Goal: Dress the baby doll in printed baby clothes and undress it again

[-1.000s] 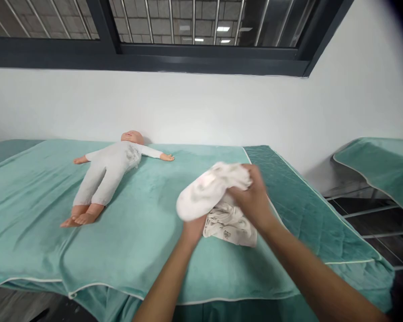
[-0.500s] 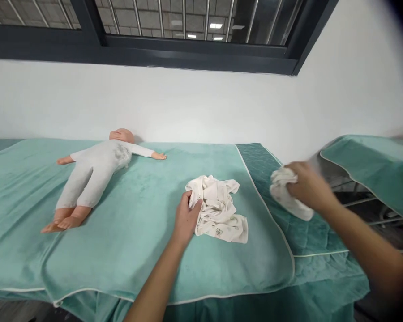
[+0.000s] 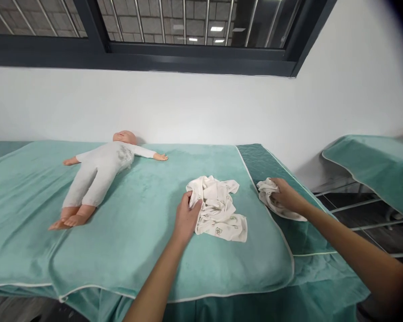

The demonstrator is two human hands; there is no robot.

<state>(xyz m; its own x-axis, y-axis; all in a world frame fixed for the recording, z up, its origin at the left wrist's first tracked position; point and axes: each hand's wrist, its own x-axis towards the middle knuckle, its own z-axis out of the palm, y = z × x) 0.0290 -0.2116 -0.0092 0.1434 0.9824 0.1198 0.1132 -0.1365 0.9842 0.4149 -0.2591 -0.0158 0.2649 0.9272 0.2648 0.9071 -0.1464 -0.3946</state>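
In the frame's lower centre, a crumpled garment [image 3: 218, 208] was pinched at its left edge by the left hand [image 3: 186, 219], seemingly to steady it on the pale blanket [image 3: 147, 219]. Right of centre, a bunched white cloth [image 3: 268, 200] was gripped by the right hand [image 3: 287, 197]; whether it was supported by the darker cover [image 3: 298, 237] could not be told. Farther back, mid-left, a doll [image 3: 102, 165] was laid clear of both.

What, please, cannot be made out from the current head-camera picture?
All in the head view:
Bare left hand: some fingertips, hidden by the crumpled white printed cloth and the hand itself.
Bare right hand: fingertips, hidden by its own back and the bunched white cloth.
White-clothed baby doll: underside, hidden by its own body.
Pale-edged teal cloth at right: far end, cut off by the picture's right edge.
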